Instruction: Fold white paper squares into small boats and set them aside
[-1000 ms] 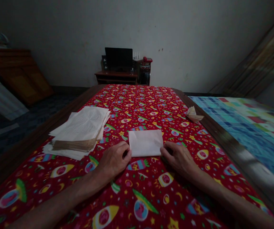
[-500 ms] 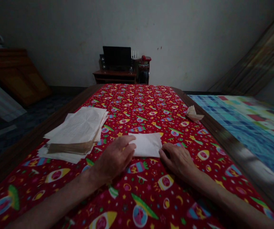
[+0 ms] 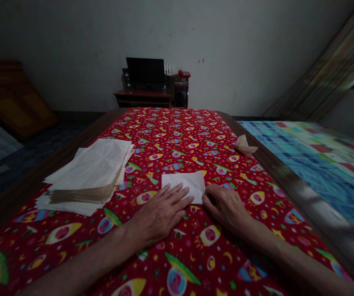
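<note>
A white sheet of paper [image 3: 192, 181], which looks folded into a small rectangle, lies on the red patterned cloth [image 3: 177, 139]. My left hand [image 3: 164, 209] rests flat across its lower left part with the fingers stretched out. At the paper's right edge, my right hand [image 3: 226, 205] is closed, thumb and curled forefinger pinching the side. The fingertips partly hide that edge. To the left sits a stack of paper sheets [image 3: 103, 160], creased on top and with brownish layers beneath.
A small folded paper piece [image 3: 245, 146] stands near the table's right edge. The dark wooden table border [image 3: 275, 172] runs along the cloth. Beyond the far end are a black monitor [image 3: 145, 72] and a red telephone [image 3: 183, 74]. A checkered bed cover [image 3: 303, 156] lies right.
My left hand has gone from curled fingers at the paper's left edge to lying flat on it, fingers spread. My right hand stays at the right edge. The view has shifted slightly.
</note>
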The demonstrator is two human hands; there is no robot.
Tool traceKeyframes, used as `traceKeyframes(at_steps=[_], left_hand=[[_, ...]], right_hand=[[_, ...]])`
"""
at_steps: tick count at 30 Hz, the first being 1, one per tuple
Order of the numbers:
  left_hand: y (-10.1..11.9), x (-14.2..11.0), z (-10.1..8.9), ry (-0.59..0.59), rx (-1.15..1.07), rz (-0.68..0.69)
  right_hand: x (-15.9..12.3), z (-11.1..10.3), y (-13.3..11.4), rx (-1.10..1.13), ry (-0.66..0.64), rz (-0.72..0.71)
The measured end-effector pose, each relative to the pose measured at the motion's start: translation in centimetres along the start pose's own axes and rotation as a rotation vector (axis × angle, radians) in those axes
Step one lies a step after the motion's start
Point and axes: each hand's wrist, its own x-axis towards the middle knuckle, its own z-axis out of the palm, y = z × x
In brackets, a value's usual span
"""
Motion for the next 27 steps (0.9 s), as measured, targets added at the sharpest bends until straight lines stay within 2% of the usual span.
traceKeyframes(at_steps=[14, 27], left_hand=[[0.12, 0.22, -0.31, -0.015, -0.01, -0.031], [-0.21, 0.45, -0.18, -0.033, 0.051, 0.014]], right_hand=[[0.26, -0.05, -0.13, -0.04, -0.004, 0.03], [0.42, -0.55, -0.62, -0.02, -0.003, 0.053]])
